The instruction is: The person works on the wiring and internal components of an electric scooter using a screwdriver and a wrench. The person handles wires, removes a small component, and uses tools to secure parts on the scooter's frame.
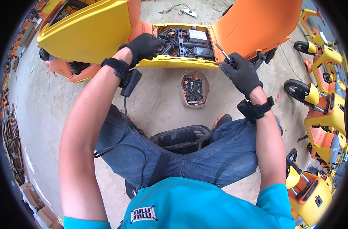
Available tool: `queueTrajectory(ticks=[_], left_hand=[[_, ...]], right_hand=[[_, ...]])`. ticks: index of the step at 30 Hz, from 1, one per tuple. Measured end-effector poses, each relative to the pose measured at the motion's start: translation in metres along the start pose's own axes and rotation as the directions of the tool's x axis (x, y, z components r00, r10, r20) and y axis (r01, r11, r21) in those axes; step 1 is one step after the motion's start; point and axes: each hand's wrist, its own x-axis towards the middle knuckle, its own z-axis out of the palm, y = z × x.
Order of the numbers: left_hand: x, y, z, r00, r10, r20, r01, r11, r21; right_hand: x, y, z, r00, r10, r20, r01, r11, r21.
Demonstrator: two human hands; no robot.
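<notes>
The left hand [143,47], in a black glove, rests on the bundle of black cables [170,38] inside the open yellow compartment [174,62], fingers curled down among the wires. The right hand [240,72], also gloved, has its fingers wrapped tight around a screwdriver [222,52] whose tip points at the compartment's right edge, just beside the orange panel [254,23]. The tip could likely slip off a screw and jab a cable or the nearby battery box [196,35]. A loosened screw might drop to the concrete floor [158,99] instead of into the bag of small parts [193,89].
</notes>
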Motion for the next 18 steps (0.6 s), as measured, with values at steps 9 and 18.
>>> queueTrajectory(ticks=[9,18], left_hand=[[-0.026,0.012,0.014,0.974,0.224,0.017,-0.19,0.781,0.595],[-0.036,0.031,0.112,0.913,0.358,0.197,-0.38,0.568,0.729]], right_hand=[[-0.008,0.012,0.024,0.993,-0.02,0.113,0.054,0.952,-0.302],[-0.007,0.039,0.059,0.952,0.082,0.295,-0.003,0.965,-0.26]])
